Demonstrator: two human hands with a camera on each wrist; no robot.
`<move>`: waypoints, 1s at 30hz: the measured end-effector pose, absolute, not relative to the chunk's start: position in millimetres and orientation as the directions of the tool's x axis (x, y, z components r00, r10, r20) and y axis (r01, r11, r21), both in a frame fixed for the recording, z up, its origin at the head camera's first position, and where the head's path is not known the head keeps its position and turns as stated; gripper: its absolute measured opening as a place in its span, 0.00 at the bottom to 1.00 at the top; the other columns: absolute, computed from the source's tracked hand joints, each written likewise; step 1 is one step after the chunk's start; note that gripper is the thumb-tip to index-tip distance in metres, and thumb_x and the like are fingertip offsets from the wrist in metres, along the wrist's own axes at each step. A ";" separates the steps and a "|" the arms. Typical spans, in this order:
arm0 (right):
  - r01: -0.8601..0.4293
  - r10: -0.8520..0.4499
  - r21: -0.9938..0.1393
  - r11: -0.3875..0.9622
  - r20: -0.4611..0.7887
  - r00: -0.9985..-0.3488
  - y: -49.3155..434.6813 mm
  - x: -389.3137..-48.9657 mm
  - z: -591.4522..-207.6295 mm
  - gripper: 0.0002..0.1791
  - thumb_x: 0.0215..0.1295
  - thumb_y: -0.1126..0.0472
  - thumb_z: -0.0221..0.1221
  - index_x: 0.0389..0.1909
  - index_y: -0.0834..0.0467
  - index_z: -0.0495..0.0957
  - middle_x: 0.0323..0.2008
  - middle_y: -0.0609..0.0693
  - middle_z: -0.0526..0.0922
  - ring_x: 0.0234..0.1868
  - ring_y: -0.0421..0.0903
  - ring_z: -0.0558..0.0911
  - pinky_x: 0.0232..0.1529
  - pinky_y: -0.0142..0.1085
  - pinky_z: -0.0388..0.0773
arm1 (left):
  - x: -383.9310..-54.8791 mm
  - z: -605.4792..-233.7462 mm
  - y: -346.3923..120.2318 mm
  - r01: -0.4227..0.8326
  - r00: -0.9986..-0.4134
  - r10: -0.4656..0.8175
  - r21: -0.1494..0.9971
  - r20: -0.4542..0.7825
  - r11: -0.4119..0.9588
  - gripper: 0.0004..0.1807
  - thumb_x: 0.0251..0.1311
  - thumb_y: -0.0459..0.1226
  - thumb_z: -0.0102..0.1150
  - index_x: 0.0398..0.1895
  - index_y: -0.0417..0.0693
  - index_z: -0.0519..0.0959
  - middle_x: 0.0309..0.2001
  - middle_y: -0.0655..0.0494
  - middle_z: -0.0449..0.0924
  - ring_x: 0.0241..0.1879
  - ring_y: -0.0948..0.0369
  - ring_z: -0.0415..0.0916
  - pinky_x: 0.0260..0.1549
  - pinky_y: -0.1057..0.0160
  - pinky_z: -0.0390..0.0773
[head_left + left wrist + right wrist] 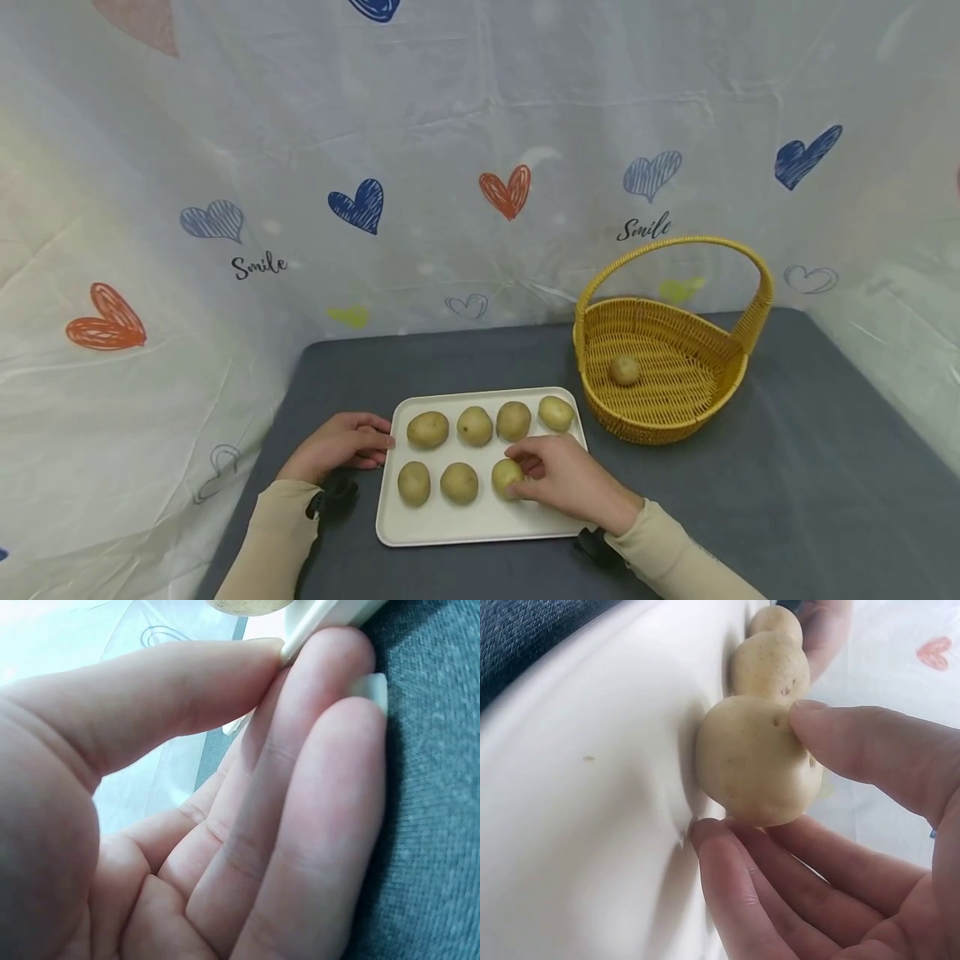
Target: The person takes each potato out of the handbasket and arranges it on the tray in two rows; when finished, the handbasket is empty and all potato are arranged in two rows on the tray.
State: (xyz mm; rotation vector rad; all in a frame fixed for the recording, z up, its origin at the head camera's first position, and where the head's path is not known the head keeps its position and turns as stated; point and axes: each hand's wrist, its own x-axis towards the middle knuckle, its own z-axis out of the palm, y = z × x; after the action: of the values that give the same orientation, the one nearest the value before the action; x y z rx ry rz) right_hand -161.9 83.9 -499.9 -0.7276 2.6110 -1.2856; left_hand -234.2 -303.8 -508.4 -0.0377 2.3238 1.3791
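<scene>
My right hand (558,479) pinches a potato (754,761) between thumb and fingertips, at the right end of the front row on a white tray (487,525). In the right wrist view this potato sits close over the tray surface. My left hand (348,440) grips the tray's left edge, thumb on the rim (307,630) and fingertips beneath it. Beside the held potato lie a middle potato (459,483) and a left potato (414,483). Behind them stretches a back row of several potatoes, among them one at the right corner (556,413).
A yellow woven basket (660,429) with a tall arched handle stands behind and right of the tray. One small potato (624,369) lies inside it. The dark grey table (795,467) backs onto a white curtain (427,108) printed with hearts.
</scene>
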 end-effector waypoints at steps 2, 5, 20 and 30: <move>-0.358 -0.480 -0.777 0.518 0.082 -0.873 83.5 -161.9 -500.0 0.21 0.60 0.58 0.78 0.53 0.60 0.88 0.44 0.48 0.92 0.42 0.40 0.89 0.44 0.35 0.88 | -234.6 -508.6 -303.9 -0.241 -0.905 0.195 0.831 -0.379 0.501 0.25 0.68 0.44 0.74 0.61 0.38 0.83 0.40 0.52 0.90 0.37 0.60 0.88 0.40 0.62 0.90; -0.355 -0.476 -0.777 0.520 0.082 -0.876 83.0 -162.0 -500.1 0.20 0.60 0.59 0.78 0.52 0.60 0.88 0.44 0.48 0.92 0.41 0.39 0.89 0.44 0.34 0.87 | -235.0 -508.3 -303.4 -0.245 -0.905 0.190 0.831 -0.381 0.500 0.25 0.68 0.44 0.74 0.60 0.38 0.83 0.40 0.52 0.90 0.37 0.60 0.88 0.40 0.62 0.90; -0.360 -0.445 -0.759 0.542 0.105 -0.890 81.2 -163.2 -501.9 0.17 0.63 0.56 0.78 0.50 0.57 0.89 0.41 0.45 0.92 0.41 0.39 0.89 0.43 0.32 0.87 | -234.6 -502.8 -302.4 -0.250 -0.899 0.199 0.831 -0.390 0.496 0.26 0.68 0.44 0.74 0.62 0.37 0.82 0.39 0.53 0.90 0.37 0.61 0.88 0.40 0.63 0.90; -0.340 -0.431 -0.768 0.543 0.092 -0.898 79.8 -161.4 -501.6 0.19 0.63 0.55 0.78 0.51 0.58 0.89 0.41 0.47 0.92 0.41 0.41 0.90 0.44 0.32 0.87 | -234.5 -503.9 -302.4 -0.255 -0.898 0.198 0.831 -0.393 0.495 0.26 0.68 0.43 0.74 0.62 0.37 0.82 0.38 0.54 0.90 0.37 0.61 0.88 0.39 0.63 0.90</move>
State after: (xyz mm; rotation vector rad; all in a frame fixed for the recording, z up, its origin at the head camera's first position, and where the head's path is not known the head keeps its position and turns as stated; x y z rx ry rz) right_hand -161.4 79.8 -501.6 -0.6674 2.6643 -1.2897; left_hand -234.5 -302.4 -503.9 -0.0473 2.3018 1.3854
